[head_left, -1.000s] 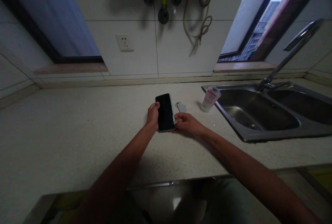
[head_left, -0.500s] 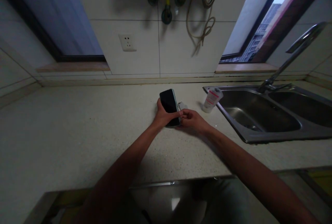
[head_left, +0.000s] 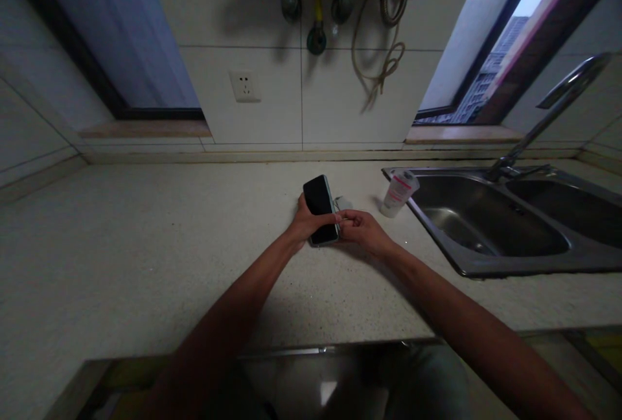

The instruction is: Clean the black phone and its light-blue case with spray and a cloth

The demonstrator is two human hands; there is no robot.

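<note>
A smartphone (head_left: pixel 318 198) with a dark screen is held just over the pale countertop (head_left: pixel 194 225). My left hand (head_left: pixel 305 220) grips it from the left, thumb lying across the screen. At the phone's right edge, my right hand (head_left: pixel 362 227) has its fingertips pinched together. Whatever those fingers hold, if anything, is too small to make out. A small whitish object (head_left: pixel 343 203) lies on the counter just behind my right hand, partly hidden. Further right, a clear plastic cup (head_left: pixel 399 192) with red print stands tilted beside the sink.
A double steel sink (head_left: pixel 486 216) with a chrome faucet (head_left: pixel 549 105) is set into the counter on the right. On the tiled wall are a power socket (head_left: pixel 245 86), several pipe fittings and a looped cord (head_left: pixel 389 67). The counter's front edge runs near my forearms.
The whole view has shifted slightly, so everything sits a little lower in the picture. Both hands keep nearly the same hold at the phone.
</note>
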